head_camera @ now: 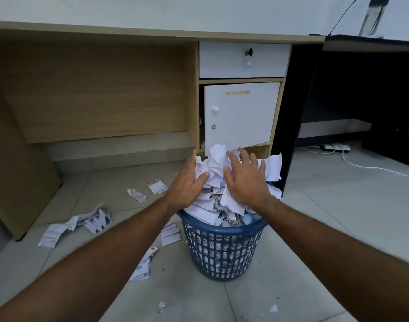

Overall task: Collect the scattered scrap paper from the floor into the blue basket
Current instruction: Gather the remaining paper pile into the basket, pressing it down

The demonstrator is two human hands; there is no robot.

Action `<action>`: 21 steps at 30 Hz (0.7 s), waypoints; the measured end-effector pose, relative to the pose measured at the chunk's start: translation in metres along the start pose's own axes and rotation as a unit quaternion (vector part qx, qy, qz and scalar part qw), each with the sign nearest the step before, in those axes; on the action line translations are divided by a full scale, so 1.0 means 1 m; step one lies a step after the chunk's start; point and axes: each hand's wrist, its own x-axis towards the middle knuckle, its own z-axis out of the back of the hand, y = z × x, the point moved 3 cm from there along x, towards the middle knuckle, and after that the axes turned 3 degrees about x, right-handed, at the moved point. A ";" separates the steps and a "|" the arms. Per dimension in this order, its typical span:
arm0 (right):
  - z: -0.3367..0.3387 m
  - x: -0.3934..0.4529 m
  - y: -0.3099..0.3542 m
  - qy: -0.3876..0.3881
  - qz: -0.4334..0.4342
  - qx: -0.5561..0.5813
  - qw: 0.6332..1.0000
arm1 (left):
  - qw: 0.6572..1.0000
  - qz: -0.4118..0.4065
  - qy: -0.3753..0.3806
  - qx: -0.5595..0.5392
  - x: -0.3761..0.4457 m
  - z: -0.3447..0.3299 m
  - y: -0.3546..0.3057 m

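Head view: round blue plastic lattice basket (pixel 222 252) stands on pale tiled floor (pixel 315 228), w/ a heap of crumpled white scrap paper (pixel 214 168) piled well above its rim. Left hand (pixel 187 187) lies flat on the heap's left flank, fingers straight and together, thumb spread onto the paper; right hand (pixel 247 180) rests on the heap's top-right, fingers spread and pressing, not pinching. Loose scraps left of basket: folded white slips (pixel 169 233) just beside its wall, printed torn sheet (pixel 143 266) near its base, long crumpled strips (pixel 75 225) well apart, two small pieces (pixel 147 190) farther back. Behind basket: wood-laminate desk w/ white cupboard door (pixel 241 115) and white drawer (pixel 244 59) above it.
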 end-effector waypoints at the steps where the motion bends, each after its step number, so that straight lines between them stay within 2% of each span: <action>1: 0.003 0.001 0.002 -0.019 0.006 -0.007 1.000 | 1.000 -0.001 -0.012 0.018 -0.001 0.003 -0.002; 10: 0.024 0.009 0.014 -0.069 0.009 0.031 0.997 | 0.997 0.015 -0.071 -0.006 -0.005 0.020 -0.011; 21: 0.049 0.007 0.028 -0.133 0.076 0.090 0.984 | 0.987 -0.004 -0.148 -0.057 -0.014 0.040 -0.026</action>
